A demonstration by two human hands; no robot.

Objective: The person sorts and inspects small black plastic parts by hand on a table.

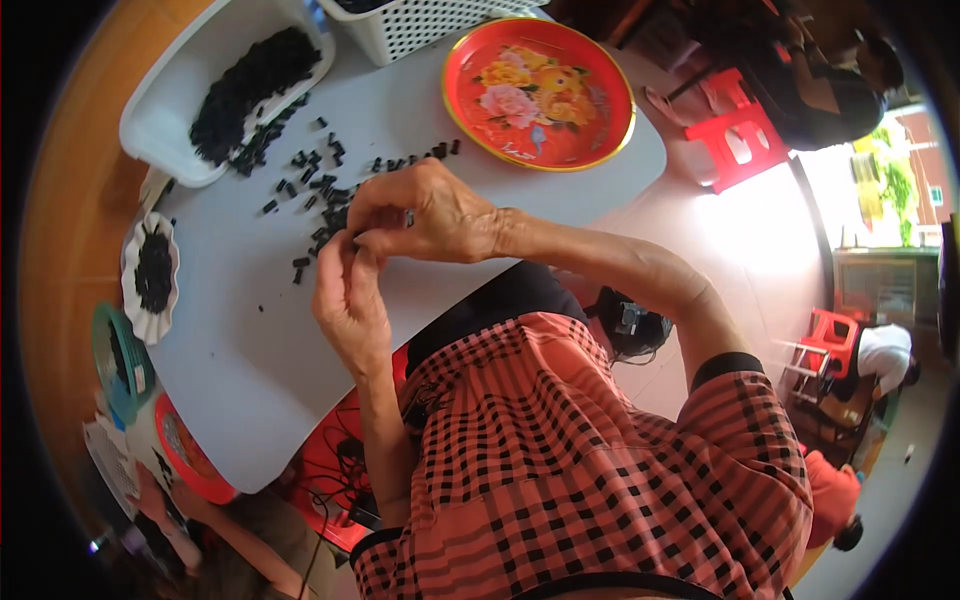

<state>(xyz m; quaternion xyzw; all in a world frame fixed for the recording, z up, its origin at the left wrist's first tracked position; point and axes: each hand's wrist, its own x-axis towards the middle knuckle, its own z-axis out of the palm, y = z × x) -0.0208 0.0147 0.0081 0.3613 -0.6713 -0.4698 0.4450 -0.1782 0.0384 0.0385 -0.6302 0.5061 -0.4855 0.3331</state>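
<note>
Two hands meet above the white table, close to its middle. The left hand comes up from the near side with the wrist bent and the fingers pointing to the far side; its fingertips are pinched together. The right hand comes in from the right, its forearm lying across the table edge, the back of the hand turned up and the fingers curled down toward the left fingertips. Both hands close around something very small at the place where they touch, but the fingers hide it, so I cannot tell what exactly each one grips.

Just under and behind the hands lies a scatter of small black pieces on the table, spreading to the far left. Farther left is a white rectangular tray with a heap of the same black pieces. At the left edge stands a small white fluted dish, also holding black pieces. On the far right part of the table rests a round red tray with flowers, and beside it, farther, a white plastic basket. The person wears a shirt with red and black checks.
</note>
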